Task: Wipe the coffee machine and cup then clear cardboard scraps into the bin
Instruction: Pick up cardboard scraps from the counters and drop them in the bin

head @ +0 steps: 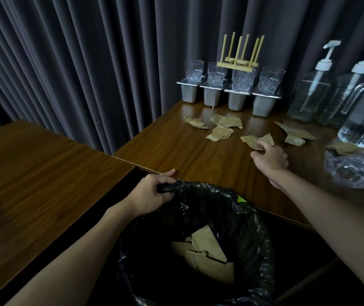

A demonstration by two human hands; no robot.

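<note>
Your left hand (154,192) curls round the crinkled black plastic rim of the bin (249,219) | your right hand (270,156), arm outstretched, pinches a torn flat cardboard scrap (254,141) on the glossy wood table (176,151) | more ragged scraps (219,133) lie nearby, others in the bin

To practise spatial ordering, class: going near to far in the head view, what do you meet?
Cardboard in the bin, left hand gripping the liner, right hand pinching a scrap, loose cardboard scraps, steel containers bearing glasses, curtain.
</note>
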